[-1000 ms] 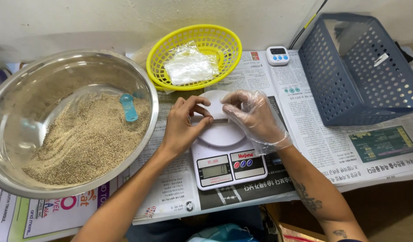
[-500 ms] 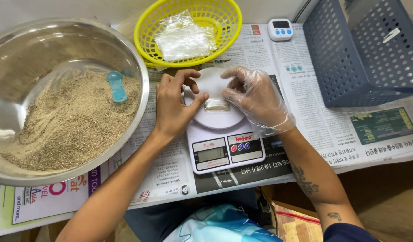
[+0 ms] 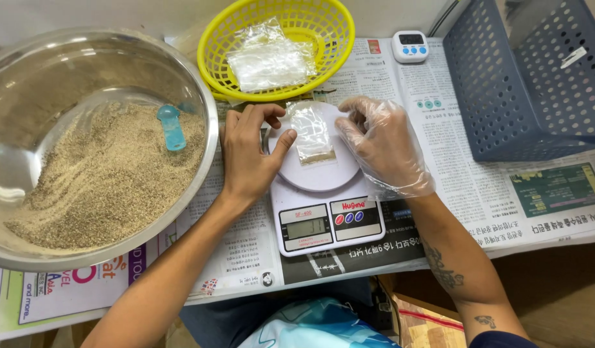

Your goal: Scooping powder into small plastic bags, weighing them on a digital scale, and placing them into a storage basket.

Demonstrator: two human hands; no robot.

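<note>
A small clear plastic bag [image 3: 312, 134] with a little tan grain at its bottom lies on the round plate of a white kitchen scale [image 3: 317, 216]. My bare left hand [image 3: 249, 154] rests at the plate's left edge, thumb touching the plate beside the bag. My right hand [image 3: 382, 145], in a clear plastic glove, sits at the plate's right edge with fingertips at the bag's top corner. A large steel bowl [image 3: 26, 71] at the left holds tan grain [image 3: 110, 180] and a small blue scoop [image 3: 171, 126].
A yellow plastic basket [image 3: 329, 26] with empty clear bags stands behind the scale. A white digital timer [image 3: 410, 46] lies at the back. A blue perforated crate [image 3: 536, 77] stands at the right. Newspaper [image 3: 504, 200] covers the table; its front edge is near me.
The bag now lies flat and uncovered on the scale plate. Both hands have moved apart to the plate's sides. The camera has come closer.
</note>
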